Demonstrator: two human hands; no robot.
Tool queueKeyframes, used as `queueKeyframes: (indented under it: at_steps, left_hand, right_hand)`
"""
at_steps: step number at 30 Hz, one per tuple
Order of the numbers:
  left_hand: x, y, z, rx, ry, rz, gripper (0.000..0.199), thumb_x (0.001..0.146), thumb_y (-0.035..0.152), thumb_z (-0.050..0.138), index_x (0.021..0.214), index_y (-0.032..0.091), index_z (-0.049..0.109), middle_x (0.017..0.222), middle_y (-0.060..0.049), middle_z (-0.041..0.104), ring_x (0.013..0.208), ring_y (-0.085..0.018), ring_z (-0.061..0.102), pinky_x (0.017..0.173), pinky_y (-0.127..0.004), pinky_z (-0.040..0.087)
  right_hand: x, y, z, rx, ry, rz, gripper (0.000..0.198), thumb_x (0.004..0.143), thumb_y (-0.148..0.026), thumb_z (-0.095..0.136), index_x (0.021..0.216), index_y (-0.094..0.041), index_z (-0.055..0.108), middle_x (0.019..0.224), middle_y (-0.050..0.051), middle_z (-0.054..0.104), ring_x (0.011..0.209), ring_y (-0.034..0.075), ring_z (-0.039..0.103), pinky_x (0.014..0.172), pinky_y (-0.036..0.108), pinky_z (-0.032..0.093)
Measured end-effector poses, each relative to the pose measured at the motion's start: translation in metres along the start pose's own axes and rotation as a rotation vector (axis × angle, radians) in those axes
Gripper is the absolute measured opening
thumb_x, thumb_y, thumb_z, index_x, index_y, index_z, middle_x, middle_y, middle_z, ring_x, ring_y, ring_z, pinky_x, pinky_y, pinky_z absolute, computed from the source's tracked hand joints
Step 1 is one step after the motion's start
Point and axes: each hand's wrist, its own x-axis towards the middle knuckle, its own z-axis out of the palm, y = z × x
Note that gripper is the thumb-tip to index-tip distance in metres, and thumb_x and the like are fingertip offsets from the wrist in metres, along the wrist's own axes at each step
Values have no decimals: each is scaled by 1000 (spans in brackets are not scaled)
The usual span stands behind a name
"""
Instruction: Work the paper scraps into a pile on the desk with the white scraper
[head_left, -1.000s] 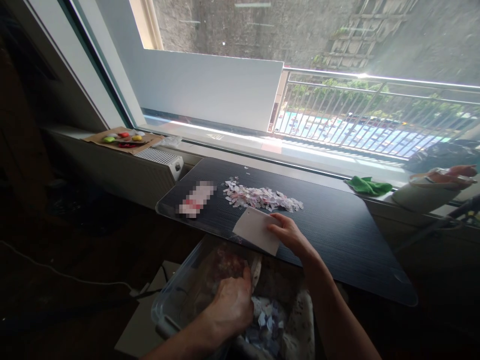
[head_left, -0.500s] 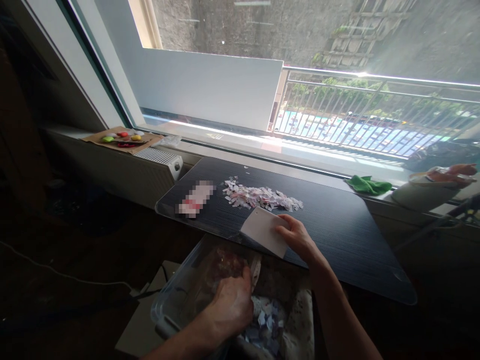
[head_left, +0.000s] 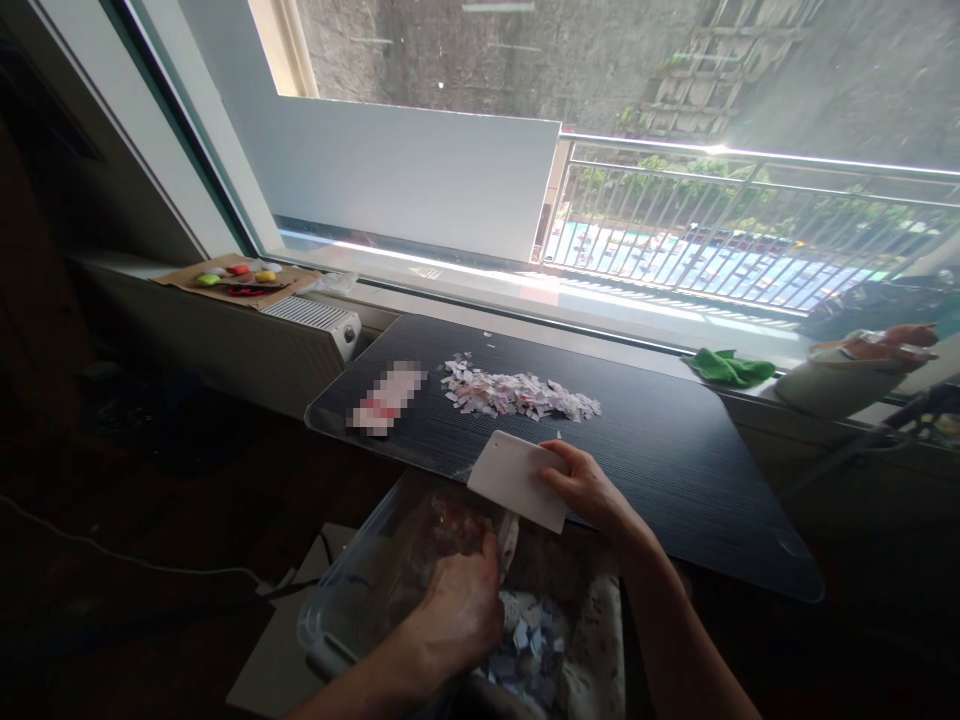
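Observation:
My right hand (head_left: 581, 485) is closed on a flat white card (head_left: 517, 480) with a small hole near one corner. The card tilts over the table's near edge, in front of a long heap of torn paper scraps (head_left: 517, 392). Below the edge, my left hand (head_left: 465, 600) is closed at the rim of a pale, dark-spotted bag (head_left: 600, 640); its fingertips are partly hidden. Inside the bag lie more paper scraps (head_left: 529, 640). The bag sits in a clear plastic bin (head_left: 337, 590), beside a reddish bundle in clear wrap (head_left: 450, 525).
The dark table (head_left: 660, 470) stands against the window sill. A blurred-out pinkish item (head_left: 386, 398) lies at its left. On the sill are a green cloth (head_left: 727, 367) and a pale container (head_left: 840, 380). A radiator (head_left: 315, 318) stands left, with a cardboard sheet (head_left: 176, 280) nearby.
My right hand has drawn the card slightly toward me and down, so it now hangs over the table's edge. My left hand stays at the bag's rim. The whole view has shifted slightly.

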Motion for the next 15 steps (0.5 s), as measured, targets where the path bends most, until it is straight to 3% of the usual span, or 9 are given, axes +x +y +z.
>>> queueKeyframes:
  at_steps: [3,9,15]
  left_hand:
    - [0,-2,2,-12,20,11,64,69,17,43,131,4,33,90,-17,68,86,-31,64,75,-41,49]
    - [2,-6,5,23,52,8,65,69,16,42,132,1,33,90,-18,68,86,-32,64,75,-43,49]
    - [12,-21,5,126,105,-96,55,73,11,38,128,1,38,88,-20,67,88,-29,65,76,-39,48]
  right_hand:
    - [0,4,0,65,-3,0,33,66,-28,53,95,-16,62,75,1,62,63,13,54,55,22,42]
    - [5,19,-10,142,201,47,39,66,-36,54,99,-16,59,70,0,60,59,14,52,54,24,42]
    - [2,26,-19,-99,415,48,40,71,-38,48,103,-17,59,80,3,64,71,18,57,65,29,44]
